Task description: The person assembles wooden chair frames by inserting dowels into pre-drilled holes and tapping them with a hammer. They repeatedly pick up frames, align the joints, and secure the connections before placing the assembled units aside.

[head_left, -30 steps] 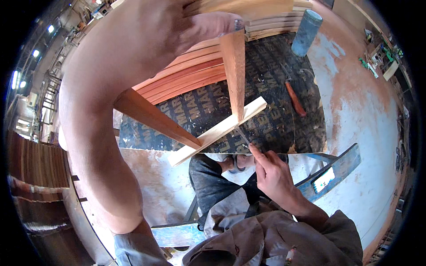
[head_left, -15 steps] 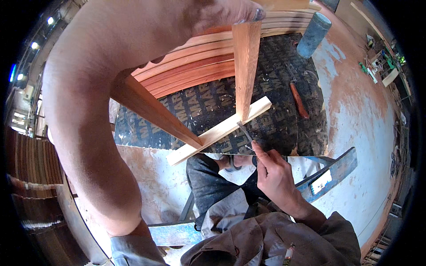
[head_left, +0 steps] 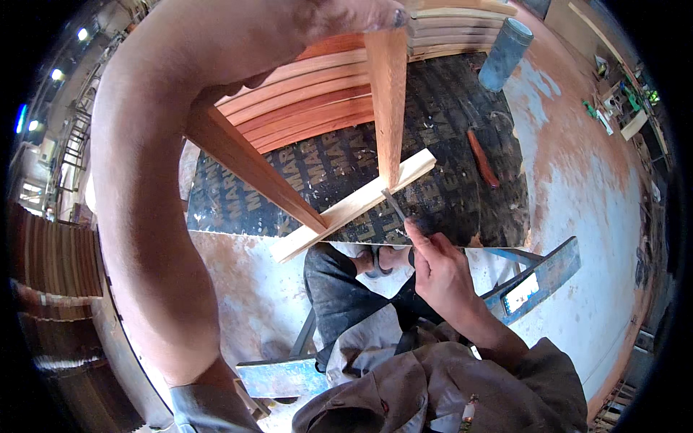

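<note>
Roughly between the hands (head_left: 443, 268) lies a pale wooden strip (head_left: 352, 206).

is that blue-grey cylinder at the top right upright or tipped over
Upright: the blue-grey cylinder stands on its base near the edge of the black printed board, its round rim facing up.

- Left arm (head_left: 155, 209) arches upward.
- Left hand (head_left: 336, 18), partly cut off, stretches its thumb (head_left: 377, 17) rightward.
- Right forearm (head_left: 497, 328) angles inward.
- Right hand (head_left: 442, 268) curls, index finger (head_left: 421, 237) extended.
</note>
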The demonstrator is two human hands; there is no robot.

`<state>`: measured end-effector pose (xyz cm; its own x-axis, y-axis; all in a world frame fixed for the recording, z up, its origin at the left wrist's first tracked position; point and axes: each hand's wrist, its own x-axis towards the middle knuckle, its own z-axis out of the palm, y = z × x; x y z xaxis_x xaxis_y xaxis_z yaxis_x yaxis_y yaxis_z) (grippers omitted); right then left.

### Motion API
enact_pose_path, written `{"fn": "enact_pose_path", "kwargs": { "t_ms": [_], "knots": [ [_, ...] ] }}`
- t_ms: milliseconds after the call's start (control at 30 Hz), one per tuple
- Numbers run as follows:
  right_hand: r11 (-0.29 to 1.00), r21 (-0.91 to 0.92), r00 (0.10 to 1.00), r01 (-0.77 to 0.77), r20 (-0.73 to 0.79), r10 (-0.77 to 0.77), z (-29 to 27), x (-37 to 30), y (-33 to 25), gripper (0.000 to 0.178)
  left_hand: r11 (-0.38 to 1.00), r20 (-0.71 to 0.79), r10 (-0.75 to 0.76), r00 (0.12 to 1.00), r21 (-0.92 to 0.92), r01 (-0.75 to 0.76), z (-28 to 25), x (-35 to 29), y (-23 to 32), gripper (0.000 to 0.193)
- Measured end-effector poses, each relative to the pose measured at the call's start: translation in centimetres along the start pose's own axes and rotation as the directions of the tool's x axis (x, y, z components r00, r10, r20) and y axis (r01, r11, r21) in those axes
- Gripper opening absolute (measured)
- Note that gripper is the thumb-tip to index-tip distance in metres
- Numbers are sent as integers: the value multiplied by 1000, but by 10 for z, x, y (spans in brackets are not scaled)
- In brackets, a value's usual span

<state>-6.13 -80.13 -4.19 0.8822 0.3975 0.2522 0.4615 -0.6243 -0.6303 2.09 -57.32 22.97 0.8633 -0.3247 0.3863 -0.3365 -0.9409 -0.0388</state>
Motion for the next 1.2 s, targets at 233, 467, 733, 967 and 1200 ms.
{"fn": "enact_pose_path", "kwargs": {
  "t_ms": [233, 467, 733, 967, 1200],
  "knots": [
    [998, 3, 997, 69, -41, -69, 4, -1, 8, 50, 988, 155, -154, 976, 17, 153, -15, 16, 4, 80],
    [999, -8, 999, 37, -4, -37, 1, 9, 11, 48, 995, 87, -103, 991, -5, 104, -5, 9, 0, 80],
    [999, 31, 999, 33, -31, -32, 1, 4, -3, 49, 900, 314, -429, 847, 64, 432, -32, 22, 21, 79],
    [998, 53, 999, 13, -36, -11, 8, 18, 4, 51, 886, 220, -464, 858, 88, 456, -16, 25, 33, 78],
    [996, -44, 997, 76, -6, -76, -11, -21, -8, 62, 972, 126, -234, 964, 54, 229, -14, 4, 14, 82]
  ]
}}
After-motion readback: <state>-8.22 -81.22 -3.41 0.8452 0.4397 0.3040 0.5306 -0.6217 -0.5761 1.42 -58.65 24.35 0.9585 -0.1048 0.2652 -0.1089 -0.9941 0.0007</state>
